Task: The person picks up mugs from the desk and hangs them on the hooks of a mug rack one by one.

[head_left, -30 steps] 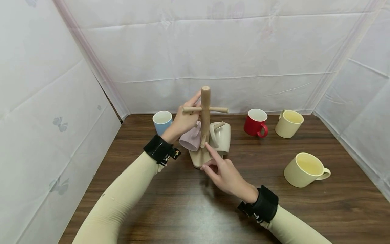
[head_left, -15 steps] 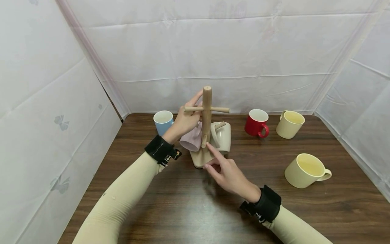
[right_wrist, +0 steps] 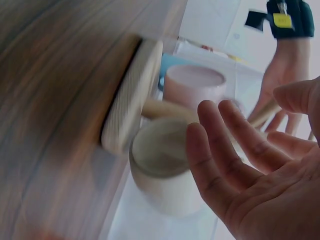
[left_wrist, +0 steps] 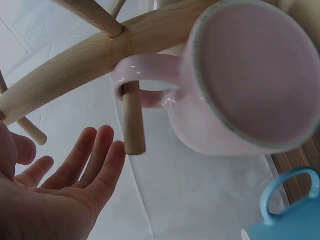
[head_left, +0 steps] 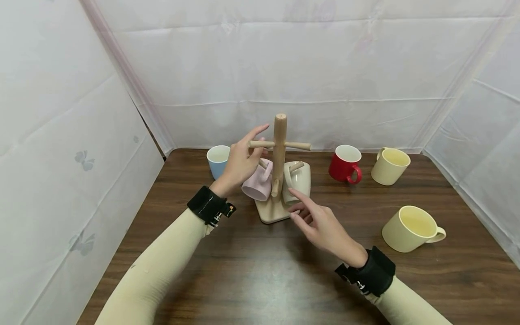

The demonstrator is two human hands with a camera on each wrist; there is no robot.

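Wooden rack (head_left: 279, 160): upright, towards the table (head_left: 243, 280)'s back edge;
Mugs: pink mug (head_left: 257, 186), cream mug (head_left: 301, 178), hung by handles (left_wrist: 145, 64);
Left hand (head_left: 240, 163): fingers loosely extended near a peg (left_wrist: 133, 120), holding nothing;
Right hand (head_left: 325, 228): fingers relaxed beside cream mug, holding nothing;
Good handling: fingers best clear both handles gently, lest mugs swing.

There are six mugs (head_left: 257, 184), one wooden stand (head_left: 279, 155), two hands (head_left: 239, 163), two wristbands (head_left: 206, 205) and one table (head_left: 243, 280).
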